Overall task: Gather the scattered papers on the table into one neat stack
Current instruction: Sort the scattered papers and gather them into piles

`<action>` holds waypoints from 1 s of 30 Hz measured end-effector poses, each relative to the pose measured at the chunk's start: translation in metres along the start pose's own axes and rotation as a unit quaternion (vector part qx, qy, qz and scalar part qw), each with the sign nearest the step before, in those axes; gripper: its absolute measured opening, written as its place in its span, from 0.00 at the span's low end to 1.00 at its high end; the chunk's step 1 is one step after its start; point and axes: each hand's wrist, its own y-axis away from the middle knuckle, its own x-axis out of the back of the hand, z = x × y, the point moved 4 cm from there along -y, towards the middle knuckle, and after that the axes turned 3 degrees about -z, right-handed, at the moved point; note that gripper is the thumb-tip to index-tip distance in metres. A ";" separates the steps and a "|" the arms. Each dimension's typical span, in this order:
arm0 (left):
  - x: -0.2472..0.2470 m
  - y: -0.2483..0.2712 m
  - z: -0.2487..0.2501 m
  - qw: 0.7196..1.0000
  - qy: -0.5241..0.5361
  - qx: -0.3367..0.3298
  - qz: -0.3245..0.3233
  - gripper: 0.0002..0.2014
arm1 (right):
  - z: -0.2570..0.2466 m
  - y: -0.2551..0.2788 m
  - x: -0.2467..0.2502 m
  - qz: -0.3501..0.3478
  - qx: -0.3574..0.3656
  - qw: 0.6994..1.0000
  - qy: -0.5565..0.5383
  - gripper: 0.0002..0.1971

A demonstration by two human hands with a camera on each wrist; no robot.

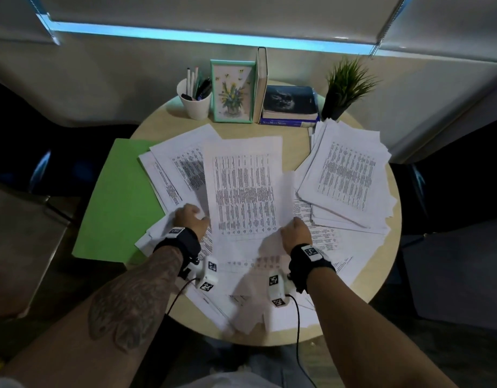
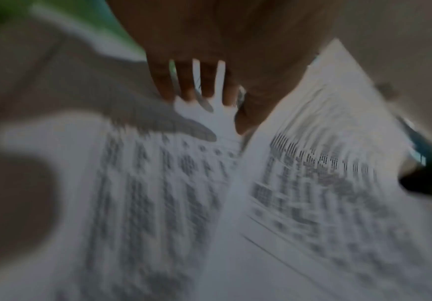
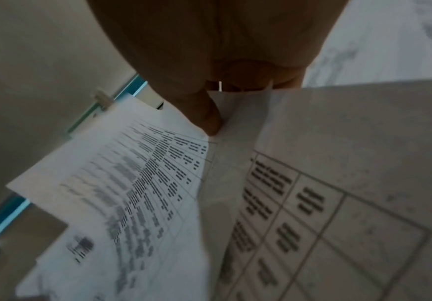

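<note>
Nearest are two bare forearms, the left one tattooed, each with a black wrist strap. The left hand [image 1: 191,219] lies on the papers [image 1: 168,177] at the left, its fingers [image 2: 183,81] straight and a little spread, pressing on the white sheets. The right hand [image 1: 295,230] pinches the near right corner of one printed sheet [image 1: 243,189]; the thumb [image 3: 204,114] presses on top and the other fingers are curled under it. This sheet is thin, white and rectangular, covered with a dense table of small black text, and it is lifted and bent above the others.

The round table [image 1: 381,275] has a smooth pale wood top. More loose sheets lie fanned at the left and along the near edge, and a rough pile [image 1: 345,177] lies at the right; I cannot count them. One flat green folder [image 1: 121,197] hangs over the left edge.

At the far side stand, from left to right, one white cup of pens [image 1: 193,99], one framed flower picture [image 1: 232,92], one upright book [image 1: 261,82], two stacked books [image 1: 290,107] and one spiky green plant [image 1: 344,85] in a dark pot.
</note>
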 end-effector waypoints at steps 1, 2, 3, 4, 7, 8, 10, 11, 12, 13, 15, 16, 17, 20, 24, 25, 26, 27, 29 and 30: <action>0.007 -0.002 -0.002 0.997 -0.068 -0.009 0.026 0.23 | -0.002 -0.001 0.003 -0.002 0.007 1.000 0.024 0.09; 0.011 -0.004 -0.006 0.991 -0.134 -0.007 0.028 0.29 | -0.004 -0.001 0.005 -0.005 0.015 0.999 0.049 0.09; 0.014 -0.007 -0.010 0.983 -0.186 0.006 0.012 0.34 | -0.005 0.000 0.006 -0.010 0.021 0.997 0.072 0.09; 0.016 -0.011 -0.015 0.975 -0.221 0.023 -0.015 0.39 | -0.004 0.001 0.007 -0.014 0.026 0.995 0.092 0.09; 0.018 -0.021 -0.025 0.957 -0.285 0.033 -0.048 0.42 | -0.002 0.003 0.008 -0.031 0.040 0.989 0.136 0.11; 0.019 -0.022 -0.025 0.951 -0.305 0.023 -0.038 0.39 | 0.000 0.004 0.008 -0.038 0.042 0.988 0.143 0.13; 0.023 -0.024 -0.021 0.948 -0.318 0.010 -0.015 0.32 | 0.001 0.005 0.007 -0.043 0.044 0.987 0.148 0.14; 0.024 -0.025 -0.020 0.952 -0.305 0.008 -0.018 0.28 | 0.001 0.005 0.006 -0.044 0.045 0.987 0.151 0.15; 0.025 -0.026 -0.019 0.958 -0.284 0.005 -0.028 0.24 | 0.001 0.005 0.005 -0.045 0.046 0.986 0.154 0.16; 0.025 -0.029 -0.018 0.965 -0.260 0.003 -0.039 0.21 | 0.001 0.005 0.003 -0.047 0.046 0.985 0.158 0.16; 0.024 -0.034 -0.015 0.977 -0.204 0.002 -0.057 0.17 | 0.001 0.004 0.002 -0.051 0.048 0.983 0.168 0.16; 0.024 -0.035 -0.013 0.985 -0.162 0.002 -0.057 0.17 | 0.002 0.003 0.002 -0.051 0.049 0.982 0.172 0.15; 0.025 -0.036 -0.009 0.991 -0.122 0.001 -0.045 0.16 | 0.002 0.003 0.003 -0.048 0.049 0.982 0.177 0.14; 0.035 -0.040 0.008 0.998 -0.063 -0.017 0.010 0.10 | 0.002 -0.003 0.007 -0.030 0.046 0.979 0.195 0.10; 0.044 -0.048 0.027 0.998 0.002 -0.061 0.001 0.11 | -0.001 -0.009 0.014 -0.016 0.044 0.974 0.220 0.07; 0.043 -0.050 0.031 0.998 0.006 -0.068 -0.013 0.12 | -0.002 -0.010 0.014 -0.016 0.043 0.974 0.222 0.07; 0.041 -0.051 0.034 0.997 0.002 -0.073 -0.032 0.13 | -0.003 -0.010 0.014 -0.017 0.043 0.974 0.222 0.07; 0.038 -0.050 0.036 0.995 -0.025 -0.075 -0.056 0.14 | -0.004 -0.009 0.013 -0.018 0.042 0.975 0.219 0.07; 0.033 -0.047 0.036 0.978 -0.169 -0.086 -0.084 0.18 | -0.003 -0.008 0.010 -0.025 0.040 0.976 0.212 0.08; 0.032 -0.045 0.035 0.961 -0.247 -0.094 -0.076 0.18 | -0.002 -0.007 0.009 -0.032 0.037 0.976 0.211 0.09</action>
